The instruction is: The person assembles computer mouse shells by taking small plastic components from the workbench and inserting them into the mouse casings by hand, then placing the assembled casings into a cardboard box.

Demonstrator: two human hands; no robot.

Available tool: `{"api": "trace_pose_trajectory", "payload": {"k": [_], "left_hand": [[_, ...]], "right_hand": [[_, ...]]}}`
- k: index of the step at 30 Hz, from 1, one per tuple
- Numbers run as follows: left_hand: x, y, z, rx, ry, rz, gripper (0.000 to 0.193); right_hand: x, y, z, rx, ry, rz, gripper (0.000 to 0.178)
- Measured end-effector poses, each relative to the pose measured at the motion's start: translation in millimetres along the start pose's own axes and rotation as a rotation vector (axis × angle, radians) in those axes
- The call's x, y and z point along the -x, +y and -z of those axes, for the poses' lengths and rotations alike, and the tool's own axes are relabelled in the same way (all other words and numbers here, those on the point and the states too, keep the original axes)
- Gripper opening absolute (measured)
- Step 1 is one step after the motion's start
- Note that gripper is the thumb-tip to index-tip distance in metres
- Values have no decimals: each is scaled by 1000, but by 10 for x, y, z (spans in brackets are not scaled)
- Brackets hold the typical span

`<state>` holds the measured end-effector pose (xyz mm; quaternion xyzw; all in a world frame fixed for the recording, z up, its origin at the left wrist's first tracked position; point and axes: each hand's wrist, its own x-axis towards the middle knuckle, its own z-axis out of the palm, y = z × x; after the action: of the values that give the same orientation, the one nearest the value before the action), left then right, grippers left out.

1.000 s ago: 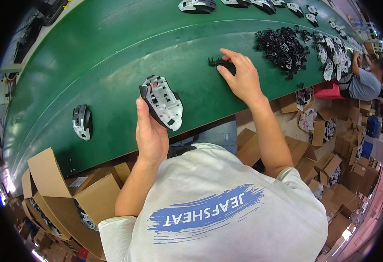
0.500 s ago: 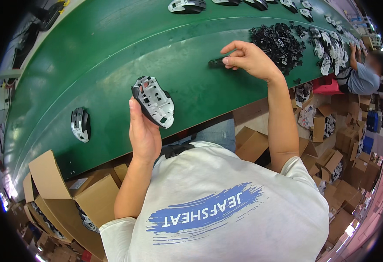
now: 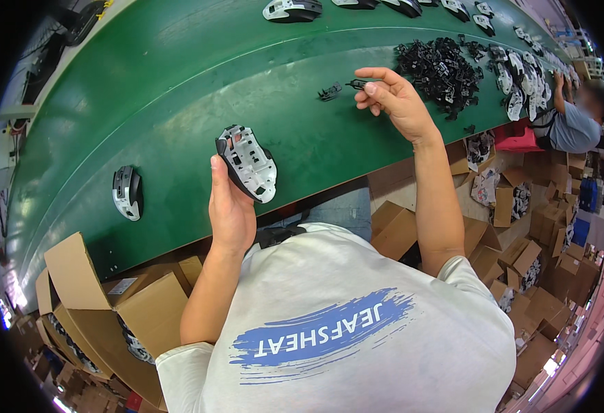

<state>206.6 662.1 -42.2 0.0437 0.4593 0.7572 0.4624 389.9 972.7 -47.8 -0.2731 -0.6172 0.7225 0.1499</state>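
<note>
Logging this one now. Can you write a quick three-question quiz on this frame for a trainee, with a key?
1. What does the left hand hold?
2. True or false: the right hand holds nothing.
3. Where on the green table does the lone silver-and-black mouse shell lie?
A) Left of the left hand
B) Between the two hands
C) Right of the right hand

Key:
1. An open mouse shell, its white inside showing.
2. False: a small black part is pinched at its fingertips.
3. A
</note>
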Motion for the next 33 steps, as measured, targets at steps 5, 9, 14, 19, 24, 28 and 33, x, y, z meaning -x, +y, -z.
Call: {"api": "trace_pose_trajectory", "payload": {"k": [5,9,14,19,24,28,33], "left_hand": [[-8,-9,-46,1,24,5,59],[1,-39,-16,16,19,2,59],[17,-38,29,12,17,18,59],[-8,-32,30,6,-19,-13,59],[1,45,-89,70,-33,-29,60],[48,107,-102,167,-89,11,63],[152,178,-253,277,-188,67,69]], "right_hand": [[4,151,-90,345,316,235,22],[127,260,-48,1244,459,596,17],[261,371,-93,1318,428,676,17],[275,283,-244,1025,348,365,16],[334,189,-274,1006,349,344,16],[531,-104,-677,675,318,178,16],[784,-515,-1465,293,-49,461,10]]}}
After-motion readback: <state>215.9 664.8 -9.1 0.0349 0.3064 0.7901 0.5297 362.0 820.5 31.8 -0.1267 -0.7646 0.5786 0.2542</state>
